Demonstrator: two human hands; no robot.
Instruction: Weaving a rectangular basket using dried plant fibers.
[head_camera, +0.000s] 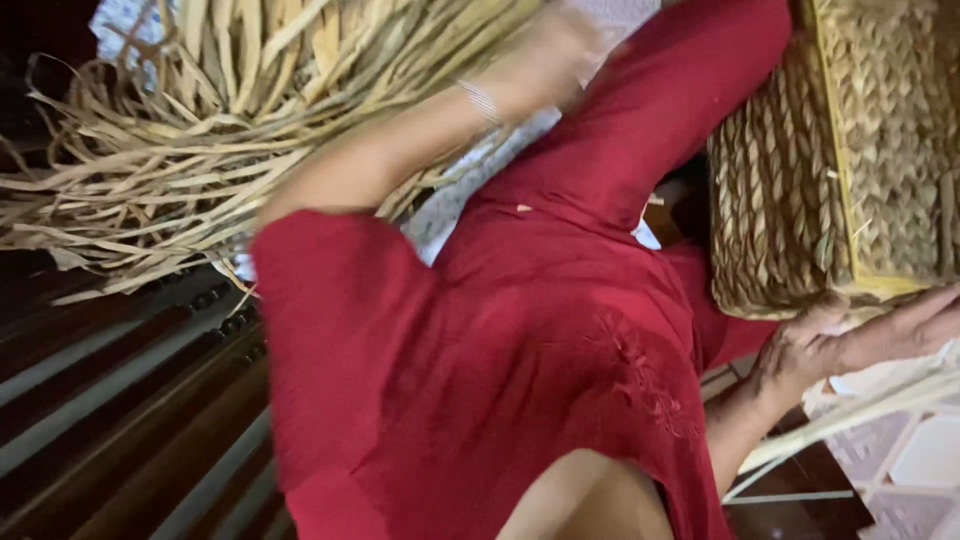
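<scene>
Woven basket (860, 150) sits upper right, tilted, braided wall facing camera. Right hand (830, 345) presses under its lower edge, fingers curled against weave, pale strips (880, 405) running just beneath. Left hand (545, 50) blurred up top, buried in bundle of dried straw strips (190, 120); grip there impossible to tell. Thin bracelet (482, 100) on that wrist. Red garment (520, 330) fills centre of view

A woven straw basket (840, 160), tan and tightly braided, stands tilted at the person's red-clothed lap. Loose dried straw strips (200, 120) fan out well apart from the basket.
</scene>
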